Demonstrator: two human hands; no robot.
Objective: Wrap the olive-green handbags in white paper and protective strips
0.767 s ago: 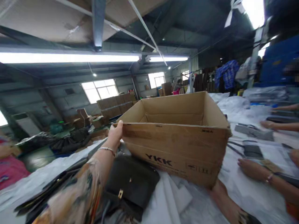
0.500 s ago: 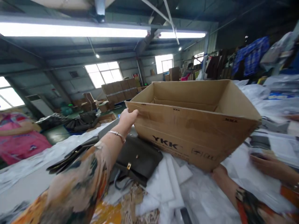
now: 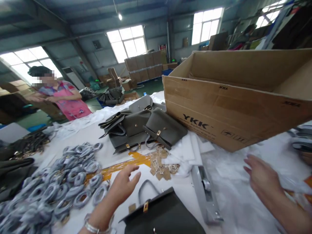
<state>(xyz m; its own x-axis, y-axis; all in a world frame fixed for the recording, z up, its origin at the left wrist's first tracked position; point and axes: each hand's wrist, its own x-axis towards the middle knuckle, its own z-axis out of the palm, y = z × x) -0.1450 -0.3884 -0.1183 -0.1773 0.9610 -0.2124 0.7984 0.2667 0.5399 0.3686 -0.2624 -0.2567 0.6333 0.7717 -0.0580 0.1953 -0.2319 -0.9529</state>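
My left hand (image 3: 125, 183) is open and holds nothing, above the table between a heap of coiled grey straps (image 3: 80, 175) and a dark handbag (image 3: 163, 214) with a grey handle at the near edge. On the right, my right hand (image 3: 263, 174) is also open and empty, over clear plastic wrapping (image 3: 226, 175). Beyond it a big cardboard box (image 3: 214, 110) marked YKK stands open at the top, touched by neither hand. More dark handbags (image 3: 165, 126) lie piled left of the box. Brown paper tags (image 3: 162, 165) with strings lie in the middle.
A grey metal tape dispenser (image 3: 207, 195) lies between my hands. White foam sheets (image 3: 192, 148) are under the box's near side. A person in a pink apron (image 3: 70, 100) is at the far left. Dark items (image 3: 16, 175) are piled at the left edge.
My left hand has let go of the box's top left corner and come down nearer. My right hand has left the box's lower edge. The view has turned left and downward.
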